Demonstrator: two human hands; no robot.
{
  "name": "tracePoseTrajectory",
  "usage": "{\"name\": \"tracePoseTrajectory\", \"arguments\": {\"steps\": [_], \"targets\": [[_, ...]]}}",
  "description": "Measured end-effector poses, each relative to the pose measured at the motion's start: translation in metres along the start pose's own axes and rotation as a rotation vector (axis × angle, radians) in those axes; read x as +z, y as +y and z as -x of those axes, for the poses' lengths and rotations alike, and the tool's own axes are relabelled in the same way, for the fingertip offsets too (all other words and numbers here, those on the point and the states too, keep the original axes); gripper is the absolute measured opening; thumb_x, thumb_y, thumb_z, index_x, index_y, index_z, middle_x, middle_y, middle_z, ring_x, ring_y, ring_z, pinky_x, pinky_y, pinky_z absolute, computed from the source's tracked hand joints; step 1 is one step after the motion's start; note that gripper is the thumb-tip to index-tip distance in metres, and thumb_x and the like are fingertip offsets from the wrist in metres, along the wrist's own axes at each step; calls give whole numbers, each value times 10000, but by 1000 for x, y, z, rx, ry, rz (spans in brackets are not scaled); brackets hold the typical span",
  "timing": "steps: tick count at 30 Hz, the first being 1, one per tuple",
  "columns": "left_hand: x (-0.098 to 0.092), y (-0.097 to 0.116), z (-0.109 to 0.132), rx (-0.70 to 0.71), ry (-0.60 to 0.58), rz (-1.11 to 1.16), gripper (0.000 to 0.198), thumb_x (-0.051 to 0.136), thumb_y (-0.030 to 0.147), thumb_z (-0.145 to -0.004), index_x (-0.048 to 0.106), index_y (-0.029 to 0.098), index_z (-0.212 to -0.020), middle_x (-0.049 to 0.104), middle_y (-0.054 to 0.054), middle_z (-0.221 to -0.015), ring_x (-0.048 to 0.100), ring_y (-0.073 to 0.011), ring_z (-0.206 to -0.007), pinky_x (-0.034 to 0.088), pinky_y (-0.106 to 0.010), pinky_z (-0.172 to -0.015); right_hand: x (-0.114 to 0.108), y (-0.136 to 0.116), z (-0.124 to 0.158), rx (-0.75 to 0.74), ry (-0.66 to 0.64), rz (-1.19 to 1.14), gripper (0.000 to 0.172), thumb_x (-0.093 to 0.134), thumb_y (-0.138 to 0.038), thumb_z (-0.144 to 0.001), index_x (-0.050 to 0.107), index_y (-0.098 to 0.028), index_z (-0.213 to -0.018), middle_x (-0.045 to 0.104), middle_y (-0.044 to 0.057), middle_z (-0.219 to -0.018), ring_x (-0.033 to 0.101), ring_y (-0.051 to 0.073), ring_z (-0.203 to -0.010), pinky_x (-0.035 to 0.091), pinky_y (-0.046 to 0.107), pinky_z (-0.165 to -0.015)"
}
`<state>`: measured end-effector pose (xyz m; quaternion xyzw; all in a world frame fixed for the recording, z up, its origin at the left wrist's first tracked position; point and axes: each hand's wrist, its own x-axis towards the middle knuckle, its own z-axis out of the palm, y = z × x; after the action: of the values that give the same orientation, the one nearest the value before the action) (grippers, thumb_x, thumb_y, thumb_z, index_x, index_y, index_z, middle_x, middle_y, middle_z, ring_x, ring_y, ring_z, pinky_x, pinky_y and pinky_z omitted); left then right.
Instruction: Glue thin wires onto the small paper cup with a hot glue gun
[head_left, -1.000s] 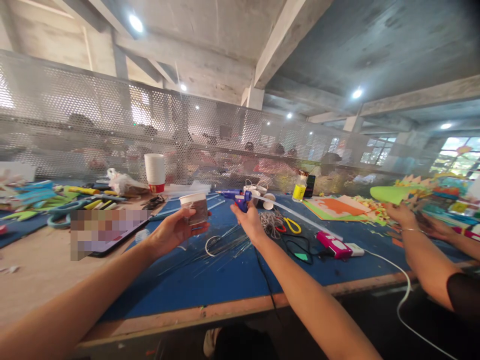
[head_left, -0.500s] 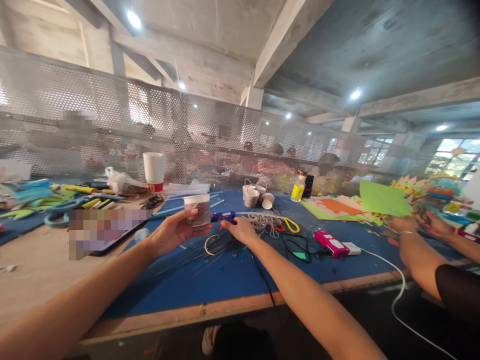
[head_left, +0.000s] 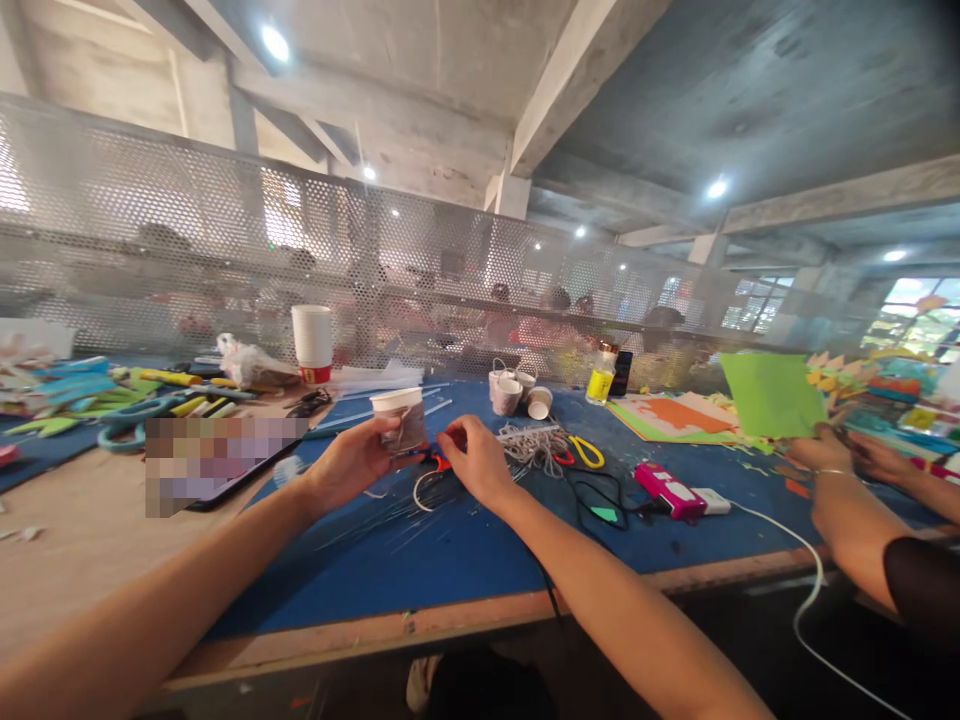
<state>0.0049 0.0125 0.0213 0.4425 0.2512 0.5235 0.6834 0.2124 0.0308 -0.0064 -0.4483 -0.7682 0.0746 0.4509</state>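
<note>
My left hand (head_left: 352, 460) is closed around a white paper cup (head_left: 397, 403) whose side is wrapped in greyish-brown material. Just right of the cup is my right hand (head_left: 480, 462), its thumb and fingers curled together; whatever they may pinch is too small to make out. Between the hands, partly hidden, shows a glue gun (head_left: 441, 462) with blue and orange-red parts. Beneath lies a curved white loop (head_left: 422, 492) among thin strands on the blue mat (head_left: 360, 570). A tangle of grey twine (head_left: 536, 450) lies to the right of my right hand.
Several small wrapped cups (head_left: 508, 396) stand behind. Yellow-handled scissors (head_left: 589, 452), a pink device (head_left: 670, 490) with a white cable, and a glue bottle (head_left: 601, 375) are rightward. Left are a tablet (head_left: 225, 470) and stacked paper cups (head_left: 312, 340). A co-worker holds green paper (head_left: 772, 395).
My right hand has let go of the glue gun and come up beside the cup with fingers pinched. My left hand still holds the cup, slightly tilted. The co-worker's green paper shifted slightly.
</note>
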Motion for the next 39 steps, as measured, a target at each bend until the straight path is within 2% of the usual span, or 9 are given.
{"name": "tracePoseTrajectory", "arguments": {"steps": [3,7,9,14,20,25,30,39], "targets": [[4,-4,0,17,-22,-57,305,663,194,-876,693,164,-1178,754,-107,-1161,709,-261,-1063,567,-420,-976,1,-12,2,-95,-9,-151,271,651,-484,-927,609,-216,-933,681,31,-914,657,165,-816,507,296,-794],[5,-14,-3,36,-46,-145,371,731,227,-856,678,177,-1219,724,-120,-1241,679,-261,-1128,559,-349,-953,4,-19,4,-87,6,-106,340,754,-522,-827,593,-224,-864,669,35,-845,644,191,-777,503,328,-753],[3,-18,-4,31,-64,-162,414,749,226,-850,657,191,-1252,699,-123,-1303,670,-270,-1156,554,-361,-968,5,-19,4,-79,27,-76,315,760,-487,-827,587,-223,-845,663,41,-842,639,197,-776,500,336,-745],[2,-17,-5,14,-88,-145,426,752,243,-857,639,187,-1264,683,-143,-1339,655,-312,-1209,538,-450,-1029,4,-17,3,-111,33,-164,120,673,-298,-881,591,-223,-836,665,29,-876,638,176,-806,507,314,-781],[6,-8,1,-27,-100,-132,385,710,281,-895,660,187,-1265,697,-134,-1326,635,-315,-1253,515,-462,-1069,-3,-15,-2,36,62,-327,111,651,-253,-824,548,-229,-792,648,-16,-745,647,164,-731,523,301,-760],[6,-7,1,-36,-104,-129,431,718,299,-882,664,184,-1294,706,-140,-1318,659,-330,-1217,515,-477,-1063,-6,-9,-9,145,47,-520,110,645,-260,-809,598,-215,-897,687,4,-839,684,168,-779,549,303,-776],[2,-8,0,-40,-120,-134,444,721,313,-875,672,187,-1298,681,-149,-1365,647,-351,-1235,501,-498,-1071,-11,-9,-9,146,15,-525,122,651,-332,-851,637,-213,-874,706,7,-828,691,174,-783,544,310,-791],[1,-9,1,-38,-180,-126,415,667,297,-914,678,208,-1320,665,-130,-1399,628,-348,-1265,490,-501,-1086,-16,-10,-10,139,48,-644,204,643,-409,-898,584,-215,-879,729,13,-819,734,185,-817,551,312,-834]]}}
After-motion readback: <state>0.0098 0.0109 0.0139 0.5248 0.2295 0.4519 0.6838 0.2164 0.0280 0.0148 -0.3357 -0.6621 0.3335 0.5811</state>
